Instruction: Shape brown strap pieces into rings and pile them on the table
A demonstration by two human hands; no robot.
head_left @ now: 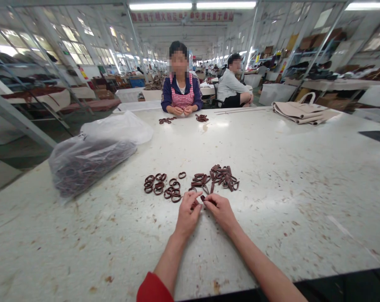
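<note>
My right hand (219,206) pinches a small dark brown leather loop (202,198) between thumb and fingers, just above the table. My left hand (189,208) is close by on the left, its index finger stretched toward that loop and its thumb apart from it; the other fingers are bent and partly hidden. Beyond my right hand lies a heap of flattened brown loops (224,177). A smaller group of flat loops (200,180) is just beyond my fingertips. Farther left, several rounded brown loops (158,186) stand in loose rows.
The white stained table (114,247) stretches wide before me. A plastic bag (92,163) full of dark pieces rests at the left. Folded beige material (299,111) lies at the far right. Across the table sits a person in a checked apron (182,98), with small brown piles in front.
</note>
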